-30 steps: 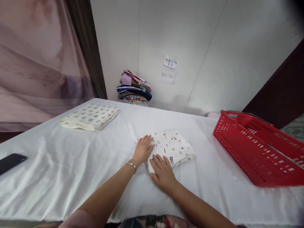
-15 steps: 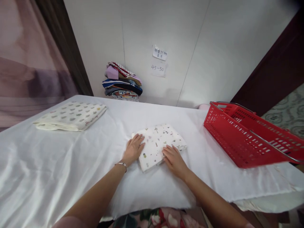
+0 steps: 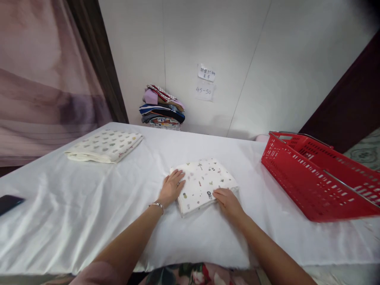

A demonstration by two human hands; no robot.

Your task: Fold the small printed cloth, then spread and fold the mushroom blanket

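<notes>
A folded white cloth (image 3: 204, 182) with small scattered prints lies in front of me on the table, slightly turned. My left hand (image 3: 172, 187) rests flat along its left edge, fingers stretched out over the fabric. At the near right edge, my right hand (image 3: 228, 202) has its fingers bent and closed on the cloth's border; the thumb is partly hidden. Farther left lies another folded cream cloth (image 3: 105, 145), printed with grey-green shapes, touched by neither hand.
A red perforated basket (image 3: 299, 178) with metal handles stands on the right of the white-covered table (image 3: 127, 206). A dark flat object (image 3: 10, 204) lies at the left edge. Behind the table, a pile of folded fabrics (image 3: 163, 109) rises against the wall, near paper signs (image 3: 204, 92).
My right hand's fingers have gone from lying spread on the cloth to bending at its near right edge. The left hand stays put. The view has shifted, showing the dark object at left.
</notes>
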